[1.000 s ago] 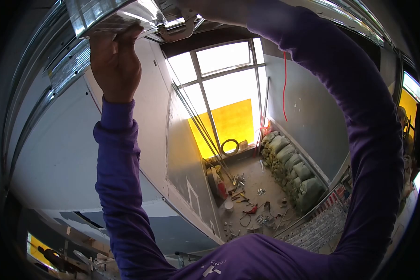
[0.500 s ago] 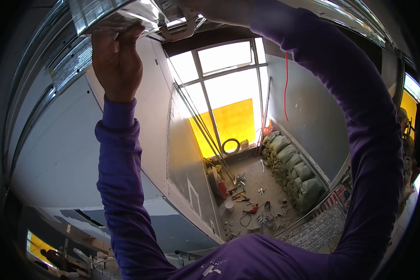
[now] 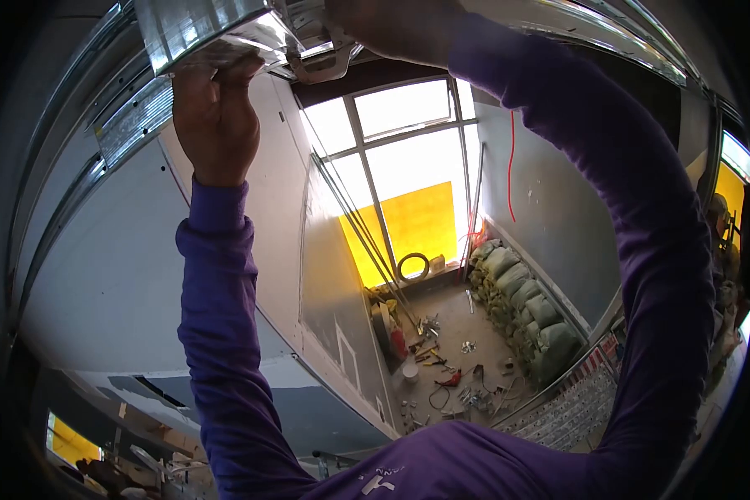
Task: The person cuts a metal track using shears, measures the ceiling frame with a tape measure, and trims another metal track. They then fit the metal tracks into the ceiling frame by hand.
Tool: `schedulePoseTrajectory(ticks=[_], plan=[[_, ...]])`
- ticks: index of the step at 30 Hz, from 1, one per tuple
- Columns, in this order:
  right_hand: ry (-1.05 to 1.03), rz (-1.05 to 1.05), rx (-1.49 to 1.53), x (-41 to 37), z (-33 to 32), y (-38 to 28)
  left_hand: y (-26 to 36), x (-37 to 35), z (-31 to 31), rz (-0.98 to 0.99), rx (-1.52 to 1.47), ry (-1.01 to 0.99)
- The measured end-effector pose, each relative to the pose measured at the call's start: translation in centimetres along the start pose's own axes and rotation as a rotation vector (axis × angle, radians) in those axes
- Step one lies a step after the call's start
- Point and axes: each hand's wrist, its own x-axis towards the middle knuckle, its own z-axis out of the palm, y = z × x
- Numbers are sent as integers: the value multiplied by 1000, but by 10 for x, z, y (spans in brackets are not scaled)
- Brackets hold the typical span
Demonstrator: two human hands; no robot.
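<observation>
Overhead at the top of the view is a shiny metal channel [image 3: 198,33], its edge running toward the middle. My left hand [image 3: 217,125] reaches up beneath it, thumb and fingers closed on its lower edge. Beside the channel's end hangs a curved, C-shaped metal clamp [image 3: 327,68]. My right hand [image 3: 396,29] is closed at the clamp's upper part, its fingers partly cut off by the frame's top edge. Both arms are raised in purple sleeves.
Far below, tools and metal scraps [image 3: 467,387] litter the floor beside a white bucket [image 3: 410,371]. Stacked green sacks [image 3: 533,304] line the right wall. Long thin rods [image 3: 354,217] lean near the window [image 3: 404,158]. A red wire [image 3: 511,171] hangs at right; perforated metal planking [image 3: 571,412] lies below.
The channel, the clamp and my left hand appear slightly lower and further right in the view. Both hands keep their grip.
</observation>
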Motion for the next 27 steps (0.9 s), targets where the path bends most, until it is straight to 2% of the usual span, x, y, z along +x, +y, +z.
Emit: schedulePoseTrajectory(ticks=[5,8,11,14,17,20,23,26,27], plan=[[-17,7,-38,-1,-3,-3,2,-1,5,-141,-264,30],[-33,-2,-67,1,-7,-2,3,7,4,119,-84,80],[-122,67,37,4,-12,-2,3,8,6,117,-154,110],[-103,55,-15,0,-21,-1,8,4,3,-86,-349,25],[-72,77,10,3,-13,0,-1,2,3,-6,-202,17],[-89,53,-2,4,-13,0,-1,-1,3,-38,-136,-3],[-6,39,37,2,-5,2,1,1,0,56,-60,16],[-58,30,-7,4,-9,3,-2,5,2,156,-16,77],[-36,27,-20,4,-8,4,-1,5,3,111,-96,84]])
